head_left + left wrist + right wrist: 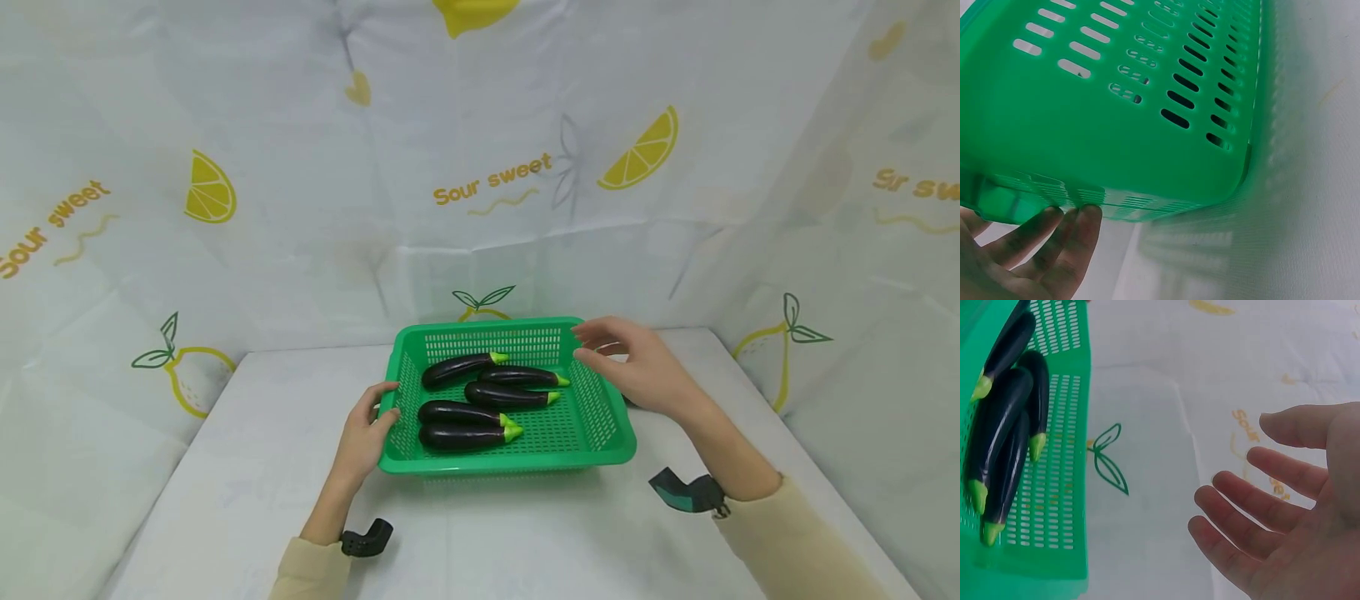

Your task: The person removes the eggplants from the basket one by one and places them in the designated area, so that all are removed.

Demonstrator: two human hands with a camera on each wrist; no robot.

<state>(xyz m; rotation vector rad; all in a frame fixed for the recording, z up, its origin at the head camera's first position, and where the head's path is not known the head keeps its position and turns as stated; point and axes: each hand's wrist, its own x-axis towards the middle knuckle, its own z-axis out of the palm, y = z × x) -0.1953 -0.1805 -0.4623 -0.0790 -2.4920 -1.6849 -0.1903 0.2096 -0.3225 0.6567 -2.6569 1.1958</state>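
Observation:
A green plastic basket (551, 460) with slotted walls holds several dark purple eggplants (504, 395) with bright green stem ends. My left hand (365, 435) grips the basket's left rim, the thumb over the edge. From the left wrist view, the fingertips (1089, 215) press against the outside of the basket's end wall. Over the basket's right rim hovers my right hand (636, 367), its fingers spread and loosely bent with nothing between them. The right wrist view shows that hand (1272, 519) apart from the basket (1079, 487).
A dark object (633, 405) lies right of the basket, mostly hidden behind my right hand. The white table (225, 492) meets a hanging white cloth (300, 275) with lemon prints along its back and sides.

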